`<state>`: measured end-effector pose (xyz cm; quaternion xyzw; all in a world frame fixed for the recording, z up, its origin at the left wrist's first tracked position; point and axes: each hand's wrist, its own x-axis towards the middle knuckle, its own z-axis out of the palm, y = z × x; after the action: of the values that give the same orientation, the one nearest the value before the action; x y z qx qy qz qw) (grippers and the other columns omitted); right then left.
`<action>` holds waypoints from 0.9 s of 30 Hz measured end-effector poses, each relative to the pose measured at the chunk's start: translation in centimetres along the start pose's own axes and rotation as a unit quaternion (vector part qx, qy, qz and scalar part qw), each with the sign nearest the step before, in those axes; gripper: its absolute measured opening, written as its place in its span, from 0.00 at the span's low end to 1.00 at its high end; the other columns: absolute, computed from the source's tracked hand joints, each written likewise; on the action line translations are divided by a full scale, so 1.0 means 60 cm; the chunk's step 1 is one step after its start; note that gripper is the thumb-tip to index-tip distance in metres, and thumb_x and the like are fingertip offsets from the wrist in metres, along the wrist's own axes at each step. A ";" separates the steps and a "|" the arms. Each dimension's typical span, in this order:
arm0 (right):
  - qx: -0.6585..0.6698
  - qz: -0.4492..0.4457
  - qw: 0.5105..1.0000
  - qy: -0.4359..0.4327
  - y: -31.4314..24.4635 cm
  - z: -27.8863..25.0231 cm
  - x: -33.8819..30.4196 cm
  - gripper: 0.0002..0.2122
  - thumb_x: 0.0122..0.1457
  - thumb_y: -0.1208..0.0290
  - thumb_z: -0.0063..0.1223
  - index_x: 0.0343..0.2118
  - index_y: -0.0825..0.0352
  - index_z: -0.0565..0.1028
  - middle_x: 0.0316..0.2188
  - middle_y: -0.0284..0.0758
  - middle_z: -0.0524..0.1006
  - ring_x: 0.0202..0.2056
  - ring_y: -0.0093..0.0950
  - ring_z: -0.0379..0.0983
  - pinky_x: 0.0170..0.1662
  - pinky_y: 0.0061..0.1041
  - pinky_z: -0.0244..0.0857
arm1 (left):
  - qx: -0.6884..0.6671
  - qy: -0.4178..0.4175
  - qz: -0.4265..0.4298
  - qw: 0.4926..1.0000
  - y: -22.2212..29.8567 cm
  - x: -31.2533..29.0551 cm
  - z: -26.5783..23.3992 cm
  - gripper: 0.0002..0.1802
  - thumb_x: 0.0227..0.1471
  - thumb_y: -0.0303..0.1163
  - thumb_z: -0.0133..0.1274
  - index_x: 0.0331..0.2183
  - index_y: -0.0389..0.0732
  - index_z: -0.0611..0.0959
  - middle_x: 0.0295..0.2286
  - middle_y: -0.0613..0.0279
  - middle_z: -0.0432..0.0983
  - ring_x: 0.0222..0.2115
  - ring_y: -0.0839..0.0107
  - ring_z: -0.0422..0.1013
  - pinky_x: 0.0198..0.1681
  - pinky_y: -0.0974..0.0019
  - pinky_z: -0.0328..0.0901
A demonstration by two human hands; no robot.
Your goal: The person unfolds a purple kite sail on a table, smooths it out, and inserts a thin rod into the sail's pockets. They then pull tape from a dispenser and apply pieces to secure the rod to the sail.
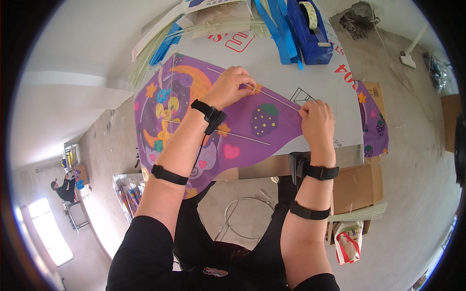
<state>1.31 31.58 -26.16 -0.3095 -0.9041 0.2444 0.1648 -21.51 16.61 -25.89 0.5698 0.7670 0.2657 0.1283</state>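
Observation:
A purple kite printed with a moon, a bear and a dark strawberry lies across the work surface, partly over its front edge. Along its far right edge runs a thin pale rod. My left hand is closed in a pinch on this rod, near the middle of that edge. At the kite's right corner, the thumb and fingers of my right hand pinch the rod's end and the cloth. Another pale rod lies across the lower part of the kite.
Behind the kite are a blue tape dispenser, blue strips and a bundle of thin pale sticks. To the right hang more purple cloth and an open cardboard box. Far left, another person sits.

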 end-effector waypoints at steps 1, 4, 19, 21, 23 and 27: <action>0.002 0.001 1.000 -0.002 -0.002 -0.001 0.001 0.02 0.46 0.76 0.58 0.23 0.66 0.76 0.25 0.36 0.73 0.33 0.38 0.69 0.39 0.34 0.64 | 0.005 -0.001 0.002 1.000 0.000 0.000 -0.001 0.09 0.38 0.31 0.64 0.28 0.47 0.83 0.29 0.64 0.71 0.35 0.63 0.68 0.39 0.62 0.64; 0.037 -0.009 0.999 0.002 0.006 0.002 0.000 0.02 0.46 0.77 0.58 0.23 0.66 0.75 0.26 0.36 0.73 0.34 0.39 0.69 0.39 0.34 0.64 | 0.009 0.000 0.002 1.000 -0.001 0.000 -0.001 0.10 0.37 0.31 0.65 0.28 0.47 0.83 0.29 0.64 0.71 0.35 0.63 0.68 0.39 0.62 0.64; 0.011 0.014 1.000 -0.008 0.000 0.000 0.000 0.03 0.47 0.74 0.59 0.24 0.65 0.76 0.27 0.36 0.74 0.34 0.38 0.69 0.39 0.34 0.64 | -0.016 0.013 -0.002 1.000 -0.002 -0.002 0.002 0.09 0.38 0.32 0.64 0.27 0.46 0.82 0.29 0.64 0.71 0.35 0.62 0.68 0.39 0.62 0.64; 0.008 0.012 1.000 -0.008 -0.001 0.000 0.001 0.03 0.47 0.74 0.59 0.24 0.65 0.77 0.27 0.36 0.74 0.34 0.37 0.69 0.39 0.34 0.64 | -0.020 0.011 -0.003 1.000 -0.001 -0.002 -0.001 0.09 0.38 0.31 0.64 0.27 0.46 0.82 0.29 0.64 0.71 0.35 0.62 0.68 0.39 0.61 0.64; 0.007 0.012 1.000 -0.009 0.000 0.000 0.001 0.03 0.47 0.74 0.59 0.24 0.64 0.77 0.27 0.36 0.74 0.34 0.37 0.69 0.39 0.34 0.64 | -0.021 0.009 -0.007 1.000 0.000 -0.001 -0.002 0.09 0.38 0.31 0.64 0.27 0.46 0.82 0.29 0.64 0.71 0.35 0.62 0.68 0.39 0.61 0.64; -0.006 0.004 1.000 -0.004 0.002 0.004 0.001 0.02 0.48 0.73 0.58 0.24 0.64 0.77 0.27 0.35 0.74 0.34 0.37 0.69 0.39 0.34 0.64 | -0.018 0.010 -0.004 1.000 -0.001 0.000 0.000 0.09 0.38 0.31 0.64 0.27 0.46 0.82 0.29 0.64 0.71 0.35 0.62 0.68 0.39 0.61 0.64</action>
<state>1.23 31.62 -26.39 -0.3127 -0.9050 0.2414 0.1581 -21.56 16.57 -25.92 0.5617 0.7657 0.2843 0.1320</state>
